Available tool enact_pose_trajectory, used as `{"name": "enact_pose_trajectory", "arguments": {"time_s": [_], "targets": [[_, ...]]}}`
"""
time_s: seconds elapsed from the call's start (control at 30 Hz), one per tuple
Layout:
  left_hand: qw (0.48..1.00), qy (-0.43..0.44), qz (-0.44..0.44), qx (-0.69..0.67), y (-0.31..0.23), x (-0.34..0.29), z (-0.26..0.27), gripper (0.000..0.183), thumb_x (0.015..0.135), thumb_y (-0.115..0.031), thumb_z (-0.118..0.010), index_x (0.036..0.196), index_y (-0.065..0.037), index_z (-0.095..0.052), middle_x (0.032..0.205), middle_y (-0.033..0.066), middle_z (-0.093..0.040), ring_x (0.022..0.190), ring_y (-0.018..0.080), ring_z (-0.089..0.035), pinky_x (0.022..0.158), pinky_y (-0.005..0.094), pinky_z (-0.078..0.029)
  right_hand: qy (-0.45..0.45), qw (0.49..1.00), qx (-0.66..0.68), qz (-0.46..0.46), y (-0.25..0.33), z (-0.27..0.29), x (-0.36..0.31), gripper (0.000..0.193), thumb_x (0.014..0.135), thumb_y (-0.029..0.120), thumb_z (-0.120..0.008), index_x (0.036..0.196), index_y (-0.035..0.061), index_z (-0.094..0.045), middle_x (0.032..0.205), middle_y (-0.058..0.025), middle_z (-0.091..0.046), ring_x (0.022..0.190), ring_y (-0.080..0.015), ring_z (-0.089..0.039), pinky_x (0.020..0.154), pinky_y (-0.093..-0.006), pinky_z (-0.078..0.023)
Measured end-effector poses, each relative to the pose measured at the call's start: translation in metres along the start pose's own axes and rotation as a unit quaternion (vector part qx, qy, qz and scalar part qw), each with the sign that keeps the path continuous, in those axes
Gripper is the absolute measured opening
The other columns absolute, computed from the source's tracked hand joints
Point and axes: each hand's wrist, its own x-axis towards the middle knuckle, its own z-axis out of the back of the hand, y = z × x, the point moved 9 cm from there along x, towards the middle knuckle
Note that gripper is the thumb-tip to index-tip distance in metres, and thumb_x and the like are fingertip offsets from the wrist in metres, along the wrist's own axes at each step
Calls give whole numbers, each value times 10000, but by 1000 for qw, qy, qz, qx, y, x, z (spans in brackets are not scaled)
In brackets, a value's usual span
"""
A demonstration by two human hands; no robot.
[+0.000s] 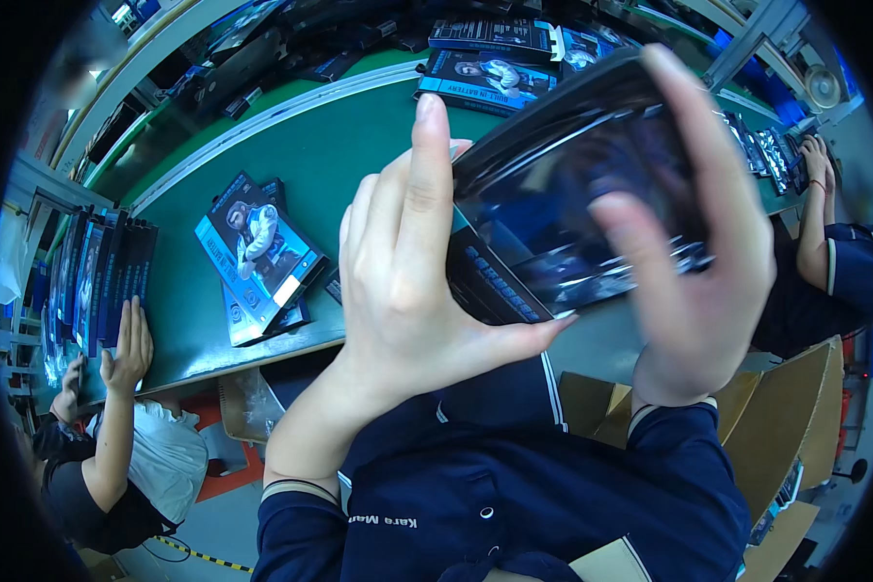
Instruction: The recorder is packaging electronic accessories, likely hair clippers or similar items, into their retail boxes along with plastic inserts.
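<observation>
A black box [500, 274] with a glossy dark face [563, 209] and blue print along one edge is held up, tilted, in front of me. My left hand [393, 257] is on its left side, the thumb stretched under the lower edge and the index finger pointing up. On the right side, my right hand [703, 252] grips the same box, fingers around the far edge and a blurred thumb over the glossy face. Reflections hide what lies behind that face. Left of my left hand, a blue-and-black printed box [259, 242] rests on others on the green table.
More printed boxes [495, 78] lie at the back of the green table [179, 276]. At far left, a person's hand [131, 344] touches a row of upright boxes [92, 276]. Another person's hand [815, 160] works at far right. An opened cardboard carton [781, 412] stands at lower right.
</observation>
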Motion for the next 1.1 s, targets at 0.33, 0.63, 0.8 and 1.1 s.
{"name": "enact_pose_trajectory", "arguments": {"time_s": [0.33,0.63,0.8,1.1], "targets": [[957,-163,131,-199,30,-32,6,1104,631,-260,-930,1408,-128,-157,1278,121,-399,1135,215,-496,970,357,-434,162,961,222,-16,4,-55,9,234,849,115,-613,1037,-3,-687,1194,-219,-615,1108,-290,-601,970,-368,-450],[844,-211,178,-461,44,-28,32,322,978,-35,-553,1238,-62,-363,1190,202,-588,1087,221,-575,989,348,-425,-180,947,258,65,-4,-75,-21,207,816,33,-750,988,-14,-644,1000,-192,-668,859,-249,-653,737,-300,-532],[890,-222,161,-364,56,-25,36,258,974,-23,-555,1186,-57,-412,1154,200,-606,1042,192,-585,974,318,-428,-173,849,486,-113,-31,-98,-13,295,885,-42,-658,1095,3,-455,945,-115,-624,878,-134,-616,823,-260,-494],[917,25,86,-389,91,-30,-5,817,758,-44,-795,1416,13,-315,1394,288,-425,1285,356,-462,1017,405,-421,-182,809,549,-103,-66,-132,-27,375,896,26,-677,1163,84,-420,1089,-104,-572,835,-161,-643,724,-293,-538]]}}
